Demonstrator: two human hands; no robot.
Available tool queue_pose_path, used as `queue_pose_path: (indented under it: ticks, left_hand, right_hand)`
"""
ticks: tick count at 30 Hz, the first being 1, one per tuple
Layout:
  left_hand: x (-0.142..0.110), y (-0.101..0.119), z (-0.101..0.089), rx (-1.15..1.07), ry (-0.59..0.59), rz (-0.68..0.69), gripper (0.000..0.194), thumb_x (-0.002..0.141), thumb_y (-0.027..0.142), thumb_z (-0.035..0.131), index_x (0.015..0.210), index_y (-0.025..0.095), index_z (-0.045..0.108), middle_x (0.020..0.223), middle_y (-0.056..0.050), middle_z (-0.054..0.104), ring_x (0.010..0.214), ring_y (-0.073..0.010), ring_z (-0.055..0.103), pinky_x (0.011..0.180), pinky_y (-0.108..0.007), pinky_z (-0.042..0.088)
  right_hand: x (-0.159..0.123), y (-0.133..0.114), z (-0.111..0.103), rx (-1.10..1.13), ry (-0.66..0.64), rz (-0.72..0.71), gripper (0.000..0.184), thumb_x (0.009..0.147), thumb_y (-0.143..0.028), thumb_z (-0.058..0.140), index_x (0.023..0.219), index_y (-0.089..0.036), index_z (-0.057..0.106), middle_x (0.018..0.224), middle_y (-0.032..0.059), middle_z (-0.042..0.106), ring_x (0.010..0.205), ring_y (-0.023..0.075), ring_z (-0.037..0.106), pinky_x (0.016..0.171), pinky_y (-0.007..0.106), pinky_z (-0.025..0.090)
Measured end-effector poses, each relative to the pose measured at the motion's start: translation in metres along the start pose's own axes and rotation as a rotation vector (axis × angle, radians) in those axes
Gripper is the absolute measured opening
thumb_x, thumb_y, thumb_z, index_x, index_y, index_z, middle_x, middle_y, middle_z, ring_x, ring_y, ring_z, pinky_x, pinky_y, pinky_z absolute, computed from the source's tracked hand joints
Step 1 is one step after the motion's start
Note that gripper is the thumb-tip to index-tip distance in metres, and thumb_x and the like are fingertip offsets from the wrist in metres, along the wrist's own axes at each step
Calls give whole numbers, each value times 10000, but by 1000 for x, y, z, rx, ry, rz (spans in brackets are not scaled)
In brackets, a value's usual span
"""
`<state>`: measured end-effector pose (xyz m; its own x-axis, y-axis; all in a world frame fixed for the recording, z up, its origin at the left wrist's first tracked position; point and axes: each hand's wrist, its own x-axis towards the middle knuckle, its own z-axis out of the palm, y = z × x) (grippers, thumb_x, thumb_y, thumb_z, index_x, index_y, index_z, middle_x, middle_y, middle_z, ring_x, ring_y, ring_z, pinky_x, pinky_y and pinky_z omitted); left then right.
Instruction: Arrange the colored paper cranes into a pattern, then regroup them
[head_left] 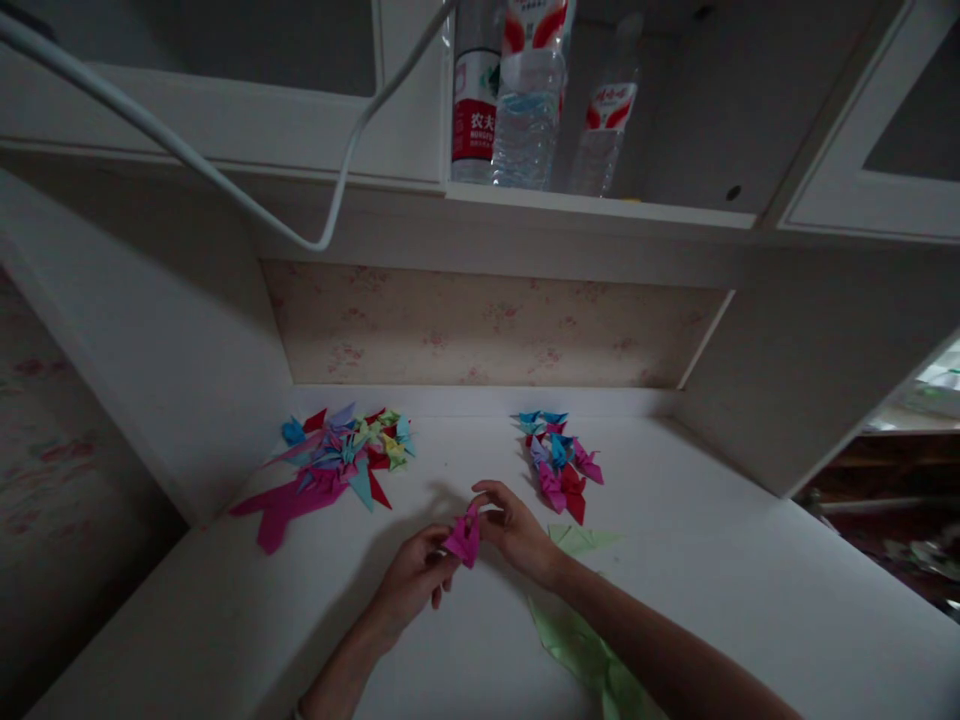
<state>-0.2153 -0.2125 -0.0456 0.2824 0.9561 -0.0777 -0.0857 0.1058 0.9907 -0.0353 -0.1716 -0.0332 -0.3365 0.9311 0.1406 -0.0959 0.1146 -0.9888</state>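
A small folded magenta paper figure [464,537], perhaps an origami crane, is held between my two hands above the white desk. My left hand [416,575] pinches its lower left side. From the right, the fingers of my right hand [514,530] close on its upper right edge, with the forefinger arched over the top. Beyond my right hand lies a pile of folded paper cranes [559,455] in blue, magenta, red and lilac. Light green paper [577,640] is partly hidden under my right forearm, and a smaller green piece [581,540] lies above it.
A larger heap of colourful folded paper [349,450] sits at the back left of the desk [675,590]. Overhead, a shelf [600,207] holds plastic bottles [529,120]. A white cable or lamp arm [225,190] crosses the upper left. Side panels enclose the desk.
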Motion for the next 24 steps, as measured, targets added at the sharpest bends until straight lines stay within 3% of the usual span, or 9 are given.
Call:
queue_pose_path:
  ticks: [3,6,8,11,16,21,24]
  left_hand:
    - [2,0,0,-6,57,24,378,681,336,708,997,151,615,778,-6,608,518,-86,491,349,-172,353]
    - [3,0,0,-3,102,35,373,665,312,711,988,147,621,798,-15,618,556,-100,520,357,-171,367]
    - [3,-1,0,7,94,32,339,665,281,700,965,138,631,770,-14,617,578,-108,529,380,-174,388]
    - [4,-2,0,11,67,21,306,652,234,683,936,126,645,749,-20,623,584,-115,531,406,-185,407]
    - [5,-6,1,28,42,12,275,655,225,680,910,123,661,722,-19,629,578,-117,534,430,-195,424]
    - [6,-11,2,115,23,20,238,711,246,635,907,116,673,530,49,532,390,-59,385,335,-166,306]
    - [6,-10,3,123,20,9,239,718,291,641,882,123,686,514,54,514,382,-61,384,321,-166,288]
  right_hand:
    - [-6,-14,0,-269,79,-108,238,856,-447,569,929,-221,584,939,26,574,853,153,568,748,286,464]
    - [-16,-26,-2,-509,4,-179,336,922,-469,456,830,-210,648,879,34,575,854,157,554,783,288,441]
    - [-21,-29,-3,-585,-85,-172,324,910,-465,490,834,-214,681,846,28,583,788,145,553,727,268,438]
    - [-26,-27,-5,-634,-124,-133,273,861,-459,578,864,-218,707,820,19,582,695,127,534,635,242,427]
    - [-29,-28,-5,-602,-171,-88,257,826,-435,634,970,-238,713,855,12,584,679,114,526,635,233,431]
    - [-29,-28,-7,-588,-191,-91,341,781,-430,684,1074,-255,687,870,4,564,648,101,513,612,223,433]
    - [-29,-25,-8,-592,-209,-86,394,777,-430,686,1139,-278,664,884,2,565,647,101,519,609,223,436]
